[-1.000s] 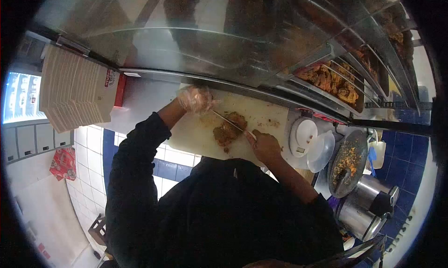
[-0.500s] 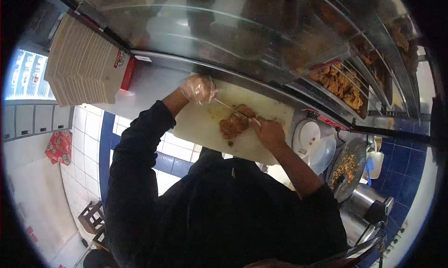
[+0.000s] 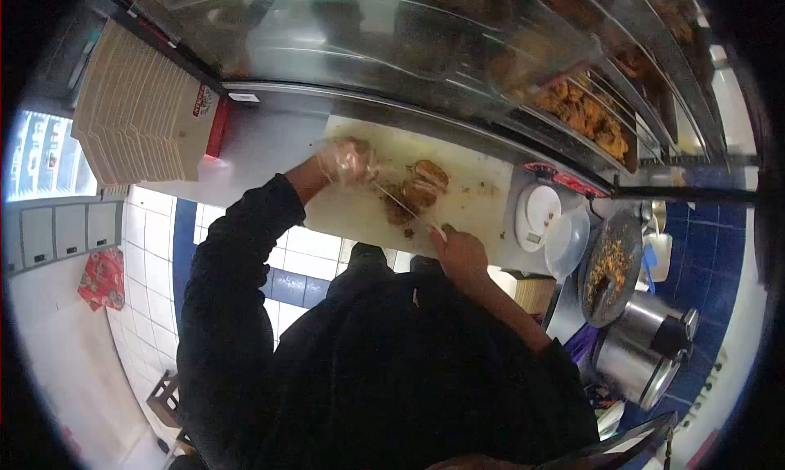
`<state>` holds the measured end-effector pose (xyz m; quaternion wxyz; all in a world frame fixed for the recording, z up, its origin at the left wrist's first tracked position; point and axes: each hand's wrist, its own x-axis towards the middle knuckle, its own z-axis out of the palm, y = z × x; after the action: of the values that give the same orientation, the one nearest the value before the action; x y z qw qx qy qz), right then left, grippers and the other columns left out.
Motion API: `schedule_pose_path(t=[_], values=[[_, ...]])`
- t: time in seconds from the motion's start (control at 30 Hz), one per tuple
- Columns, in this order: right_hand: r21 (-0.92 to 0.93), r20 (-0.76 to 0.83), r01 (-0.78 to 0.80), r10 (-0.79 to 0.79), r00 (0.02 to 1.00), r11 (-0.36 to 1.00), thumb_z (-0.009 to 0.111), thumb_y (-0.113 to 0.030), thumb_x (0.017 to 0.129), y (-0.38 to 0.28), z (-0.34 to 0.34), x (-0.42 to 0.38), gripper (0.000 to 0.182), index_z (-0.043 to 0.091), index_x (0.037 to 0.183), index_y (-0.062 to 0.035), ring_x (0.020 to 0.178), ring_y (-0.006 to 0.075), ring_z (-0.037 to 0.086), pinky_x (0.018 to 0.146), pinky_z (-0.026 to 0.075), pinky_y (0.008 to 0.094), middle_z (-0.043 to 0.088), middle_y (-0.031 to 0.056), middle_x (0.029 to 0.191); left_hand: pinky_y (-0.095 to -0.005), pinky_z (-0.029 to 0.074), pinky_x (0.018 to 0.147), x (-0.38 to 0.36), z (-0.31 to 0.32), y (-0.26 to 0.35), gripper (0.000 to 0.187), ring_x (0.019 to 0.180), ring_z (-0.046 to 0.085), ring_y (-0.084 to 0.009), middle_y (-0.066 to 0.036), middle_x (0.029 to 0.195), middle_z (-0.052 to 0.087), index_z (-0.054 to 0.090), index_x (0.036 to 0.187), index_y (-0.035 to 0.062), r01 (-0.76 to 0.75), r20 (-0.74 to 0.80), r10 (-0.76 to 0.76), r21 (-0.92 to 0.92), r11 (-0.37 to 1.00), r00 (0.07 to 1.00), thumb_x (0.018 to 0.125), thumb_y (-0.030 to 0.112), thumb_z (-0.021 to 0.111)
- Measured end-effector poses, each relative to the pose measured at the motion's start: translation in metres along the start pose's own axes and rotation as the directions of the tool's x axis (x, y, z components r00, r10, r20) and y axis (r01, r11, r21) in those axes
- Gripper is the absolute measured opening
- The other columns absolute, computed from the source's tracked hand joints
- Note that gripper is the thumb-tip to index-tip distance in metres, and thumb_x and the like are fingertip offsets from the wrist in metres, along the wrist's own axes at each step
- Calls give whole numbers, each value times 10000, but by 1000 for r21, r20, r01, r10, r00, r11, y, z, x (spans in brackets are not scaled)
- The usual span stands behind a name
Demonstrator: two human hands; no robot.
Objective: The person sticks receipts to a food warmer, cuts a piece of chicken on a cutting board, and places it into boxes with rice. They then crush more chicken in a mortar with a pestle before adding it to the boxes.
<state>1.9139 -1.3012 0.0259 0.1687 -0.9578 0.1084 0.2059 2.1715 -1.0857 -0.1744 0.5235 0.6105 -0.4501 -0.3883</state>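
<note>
A browned piece of fried meat, probably chicken (image 3: 427, 175), lies cut into parts on the white cutting board (image 3: 478, 175). My right hand (image 3: 463, 256) is closed around the handle of a knife (image 3: 396, 198), whose blade slants up and left across the meat. My left hand (image 3: 347, 161) wears a clear plastic glove and is curled at the blade's tip end. Its fingers are blurred, though they appear to pinch the tip. Crumbs are scattered on the board about the meat.
Stacked cardboard boxes (image 3: 139, 110) stand at the left. A glass display case (image 3: 392, 36) with trays of fried food (image 3: 585, 114) rises along the far edge. To the right are a white scale (image 3: 531, 224), a clear bowl (image 3: 566, 245), a dark mortar (image 3: 612, 269) and a metal pot (image 3: 634, 359).
The knife and my right hand have shifted left and nearer my body. The meat has separated, with a pale cut face now showing. My left hand remains near the tip.
</note>
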Motion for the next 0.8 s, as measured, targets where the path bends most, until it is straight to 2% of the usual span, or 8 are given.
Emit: schedule_pose_path(t=[0.07, 0.17, 0.3, 0.4, 0.6, 0.7, 0.73, 0.8], values=[[34, -23, 38, -37, 999, 999, 347, -469, 964, 1, 0, 2, 556, 595, 1019, 25, 736, 410, 633, 732, 496, 494, 632, 257, 777, -327, 526, 616, 0, -13, 76, 279, 674, 624, -195, -95, 727, 637, 657, 766, 36, 207, -25, -262, 688, 696, 965, 905, 247, 539], [42, -2, 66, -66, 998, 997, 331, -495, 959, 4, -18, -5, 580, 609, 1006, 12, 757, 393, 638, 754, 504, 477, 641, 238, 784, -322, 525, 616, -8, 9, 160, 245, 621, 608, -183, -83, 681, 629, 651, 755, 38, 216, -205, -70, 897, 385, 976, 878, 232, 566], [-33, 21, 19, -19, 1000, 999, 330, -511, 953, 7, -22, -22, 584, 619, 995, -5, 769, 392, 641, 749, 504, 480, 640, 240, 770, -342, 540, 644, -19, 27, 56, 180, 740, 602, -213, -106, 871, 617, 597, 950, 44, -281, -132, 313, 215, 935, 940, 904, 205, 531], [-47, 37, 22, -20, 999, 999, 334, -517, 951, 11, -7, -4, 582, 623, 989, -13, 781, 391, 643, 746, 504, 477, 641, 242, 769, -369, 552, 701, -31, 30, 22, 266, 924, 596, -251, -151, 1088, 565, 513, 1151, 56, 43, -78, -100, -537, 843, 992, 934, 209, 493], [62, 84, 12, -18, 996, 998, 350, -503, 950, -17, -1, 16, 561, 626, 1050, -25, 836, 384, 639, 783, 495, 471, 646, 240, 818, -396, 526, 745, -59, -4, 101, 196, 837, 614, -245, -155, 982, 616, 608, 1004, 45, -7, -233, 114, 416, 909, 966, 858, 174, 596], [46, -165, 306, -295, 941, 951, 391, -467, 946, 23, 5, 7, 524, 632, 1060, -15, 850, 398, 629, 785, 486, 472, 642, 254, 851, -461, 456, 892, -65, 20, 136, 382, 989, 577, -276, -137, 1067, 604, 624, 1039, 94, -106, 25, 500, 985, 134, 866, 783, 372, 671], [-13, -269, 427, -414, 869, 904, 406, -453, 944, 45, 7, -3, 512, 634, 1058, -10, 850, 405, 625, 782, 482, 474, 639, 261, 859, -499, 399, 948, -65, 36, 142, 475, 1104, 506, -290, -131, 1167, 555, 625, 1079, 152, -183, 88, 430, 966, 184, 898, 730, 468, 688], [380, -102, 8, 34, 994, 925, 427, -398, 944, 46, -39, -35, 472, 638, 1009, 19, 853, 431, 605, 766, 469, 473, 621, 288, 873, -582, 278, 1043, -51, 66, 181, 660, 1332, 329, -318, -112, 1372, 434, 620, 1158, 281, -252, 177, 185, 783, 569, 967, 619, 652, 705]])
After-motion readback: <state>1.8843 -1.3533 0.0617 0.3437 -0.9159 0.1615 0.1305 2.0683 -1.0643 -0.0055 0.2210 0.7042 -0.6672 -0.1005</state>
